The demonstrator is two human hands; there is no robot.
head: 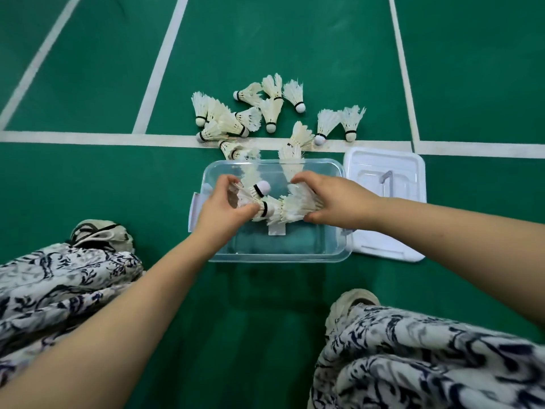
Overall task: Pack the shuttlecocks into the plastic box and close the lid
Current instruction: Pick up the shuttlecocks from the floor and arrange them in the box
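Clear plastic box point(278, 255) on green floor point(295, 54), lid point(386, 160) off, lying just right of it. Left hand point(222, 209) and right hand point(333, 202) over the box, each clamped on shuttlecocks point(271, 205) held between them. Loose pile of shuttlecocks point(265, 110) on floor beyond the box.

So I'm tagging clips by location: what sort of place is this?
Most likely a badminton court: a green sports floor with white boundary lines, and feather shuttlecocks scattered on it.
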